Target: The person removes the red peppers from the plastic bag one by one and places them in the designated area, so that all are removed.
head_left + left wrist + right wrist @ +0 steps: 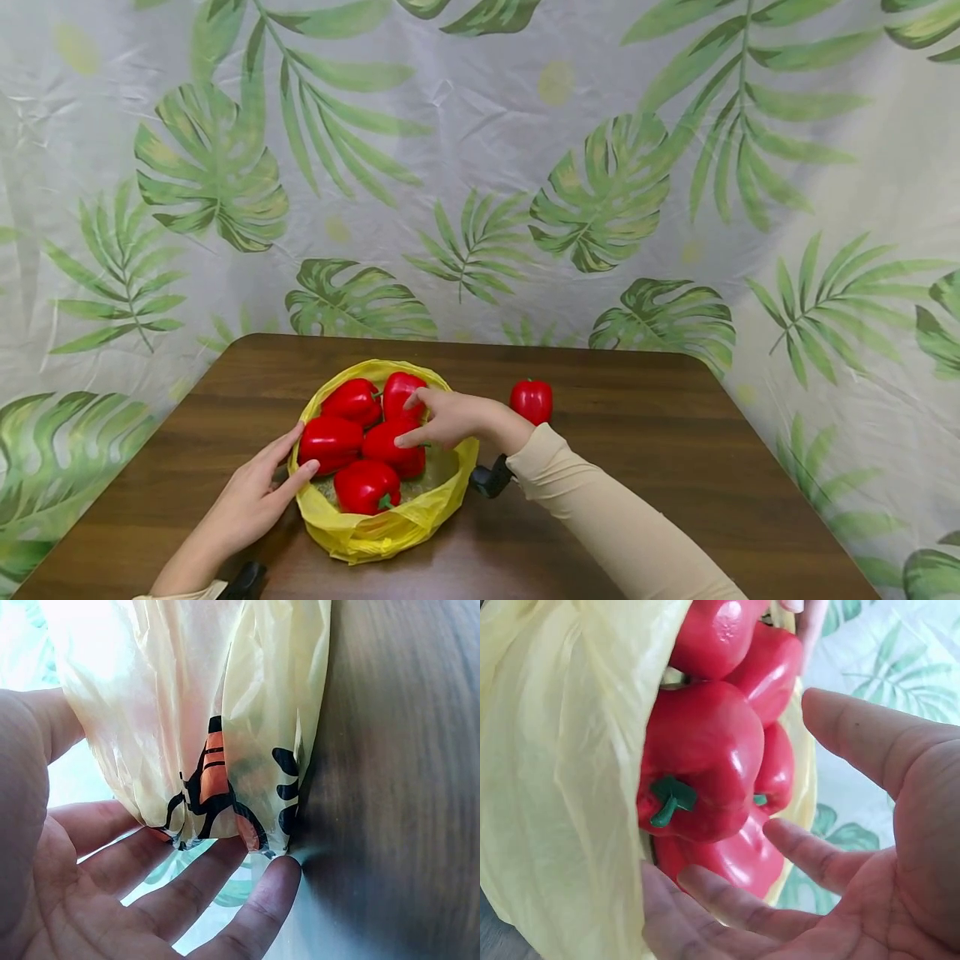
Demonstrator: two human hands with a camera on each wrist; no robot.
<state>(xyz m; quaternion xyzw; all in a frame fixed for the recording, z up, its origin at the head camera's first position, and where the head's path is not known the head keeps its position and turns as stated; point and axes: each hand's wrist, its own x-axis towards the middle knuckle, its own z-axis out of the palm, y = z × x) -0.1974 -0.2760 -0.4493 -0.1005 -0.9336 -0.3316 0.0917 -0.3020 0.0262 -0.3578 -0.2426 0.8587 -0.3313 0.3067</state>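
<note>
A yellow plastic bag (pixel 390 525) sits open on the brown table (pixel 637 450) with several red bell peppers (pixel 366 486) inside. My left hand (pixel 288 458) lies flat against the bag's left side, fingers straight; in the left wrist view the left hand (pixel 187 900) touches the bag (pixel 187 712) near its orange and black print. My right hand (pixel 420 421) reaches over the bag from the right, its relaxed fingers resting on the peppers. In the right wrist view the right hand (pixel 840 847) is spread beside a pepper (pixel 701 761) with a green stem. Another pepper (pixel 532 400) stands alone on the table.
A curtain with green leaf prints (pixel 600 192) hangs behind and around the table. The table's far edge (pixel 465 342) runs close behind the bag. Bare wood (pixel 397 750) lies to the right of the bag and toward the front.
</note>
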